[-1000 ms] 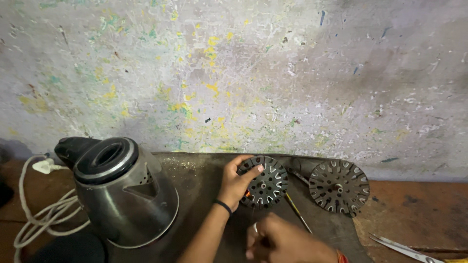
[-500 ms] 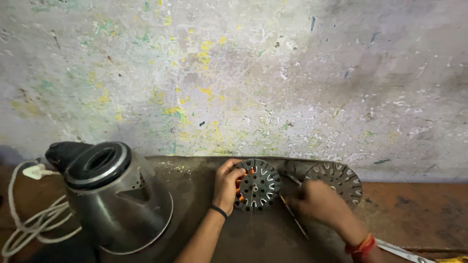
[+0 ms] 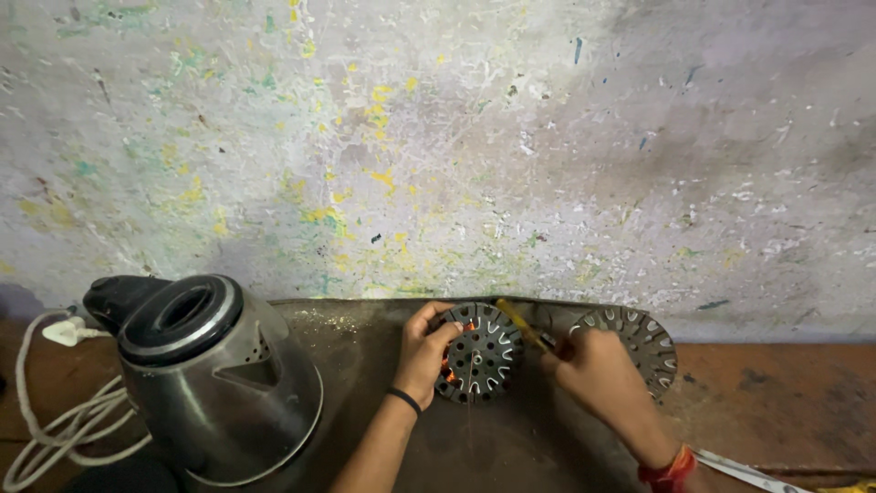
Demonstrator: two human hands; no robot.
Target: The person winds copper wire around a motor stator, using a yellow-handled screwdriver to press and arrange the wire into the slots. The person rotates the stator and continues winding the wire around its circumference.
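— While you look down at the dark work mat [image 3: 365,338], what does your left hand [image 3: 424,351] have hold of?

— Your left hand is clamped on the round slotted metal disc [image 3: 484,351], fingers curled over its rim at about nine o'clock. You have a black band on that wrist. Orange winding shows at the disc's left edge, right beside your fingertips.

— And your right hand [image 3: 593,370]?

— It is closed around a thin yellow-handled tool [image 3: 522,325]. The tool runs from your fist up toward eleven o'clock and crosses the disc's rim near two o'clock. I cannot tell whether its tip touches the metal.

— Where does the disc sit?

— On the mat, close to its far edge, just below the paint-flecked wall [image 3: 456,137] at twelve o'clock.

— What else lies around you?

— A second slotted disc [image 3: 639,333] lies at three o'clock from the first, partly behind your right hand. A steel kettle [image 3: 219,383] with a black lid stands at nine o'clock, well apart from the disc, with a white cord [image 3: 55,429] looped on its far side.
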